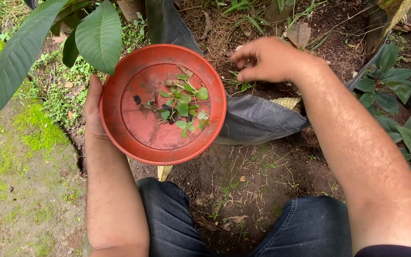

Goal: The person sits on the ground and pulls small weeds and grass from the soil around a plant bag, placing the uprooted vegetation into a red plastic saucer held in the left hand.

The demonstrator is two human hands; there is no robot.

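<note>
Fingertips of our right hand (pixel 267 59) blur together over the soil of the dark grow bag (pixel 258 119), pinched near a small green weed (pixel 239 84) — whether they actually grip it we cannot tell. Most of our left hand (pixel 92 107) hides behind the round orange-red saucer (pixel 162 102); only its thumb side shows, clasped on the left rim, holding the saucer up just left of the bag. Plucked green sprigs (pixel 182 107) lie inside it. Large leaves (pixel 98 35) overlap its top edge. Our forearms reach forward — the knees in jeans (pixel 305 228) sit below.
</note>
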